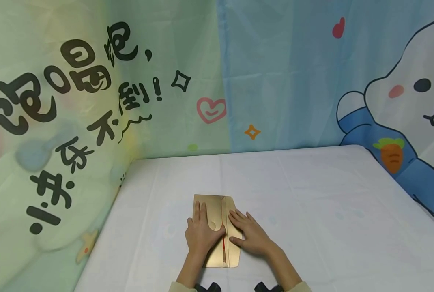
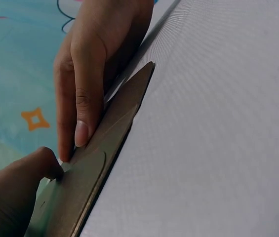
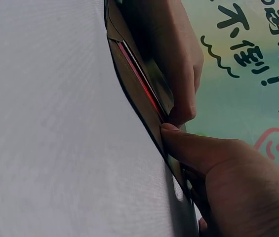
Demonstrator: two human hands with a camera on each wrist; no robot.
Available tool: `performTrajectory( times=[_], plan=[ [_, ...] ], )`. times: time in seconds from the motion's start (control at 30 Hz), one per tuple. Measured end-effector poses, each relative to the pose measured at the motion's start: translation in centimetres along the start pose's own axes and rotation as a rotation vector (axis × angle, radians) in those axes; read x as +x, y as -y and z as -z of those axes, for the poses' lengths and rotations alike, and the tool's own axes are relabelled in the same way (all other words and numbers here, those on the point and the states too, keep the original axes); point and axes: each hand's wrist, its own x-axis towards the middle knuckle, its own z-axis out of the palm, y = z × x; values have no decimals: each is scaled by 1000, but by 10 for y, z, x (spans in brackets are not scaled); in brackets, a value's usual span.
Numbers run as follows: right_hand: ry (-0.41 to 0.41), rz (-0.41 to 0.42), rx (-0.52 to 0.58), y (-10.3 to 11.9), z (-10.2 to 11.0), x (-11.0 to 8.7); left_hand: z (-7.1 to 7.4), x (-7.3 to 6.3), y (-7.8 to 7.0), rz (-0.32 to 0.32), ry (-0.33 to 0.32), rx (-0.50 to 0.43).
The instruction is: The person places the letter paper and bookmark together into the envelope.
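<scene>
A gold paper envelope [image 1: 215, 207] lies upright before me on the white cloth, with a long seam right of its middle. Along that seam a thin red strip [image 1: 223, 244] shows, clearer in the right wrist view as a red edge [image 3: 141, 79] inside the gap. My left hand [image 1: 201, 235] rests on the envelope's left part, fingers straight, thumb at the seam. On the right-hand panel my right hand [image 1: 252, 235] presses with extended fingers, its thumb lower down. Both thumbs come close together in the right wrist view.
White cloth [image 1: 312, 202] covers the table around the envelope. Printed fabric curtains [image 1: 275, 81] stand behind and to the left. Two black objects [image 1: 211, 287] poke in at the bottom edge near the wrists.
</scene>
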Motion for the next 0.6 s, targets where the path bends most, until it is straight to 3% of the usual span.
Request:
performTrajectory(
  times=[0.37, 0.6],
  plan=[
    [32, -4, 21, 2, 5, -1, 3, 0, 2, -26, 106, -3],
    [29, -4, 25, 0, 4, -1, 5, 0, 2, -58, 118, 12]
  ],
)
